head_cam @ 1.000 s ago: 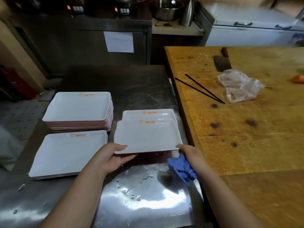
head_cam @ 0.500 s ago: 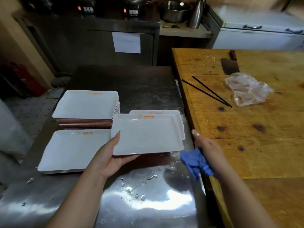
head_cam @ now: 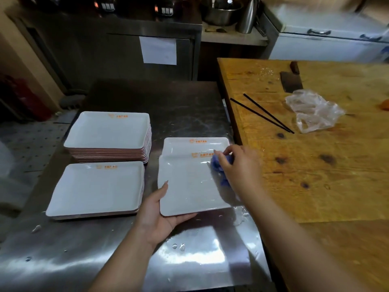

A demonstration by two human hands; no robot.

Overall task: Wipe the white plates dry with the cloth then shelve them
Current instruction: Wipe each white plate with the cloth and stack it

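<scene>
White plate [head_cam: 189, 186] with orange logo, blue cloth [head_cam: 220, 165], yellow-brown wooden table [head_cam: 315, 175]

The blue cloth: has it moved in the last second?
Yes. The blue cloth, gripped by the right hand, went from beside the wooden table edge onto the held plate.

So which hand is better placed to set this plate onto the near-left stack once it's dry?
Left. The left hand already holds the plate by its near-left corner, beside the near stack. The right hand presses the blue cloth on the plate's far side.
</scene>
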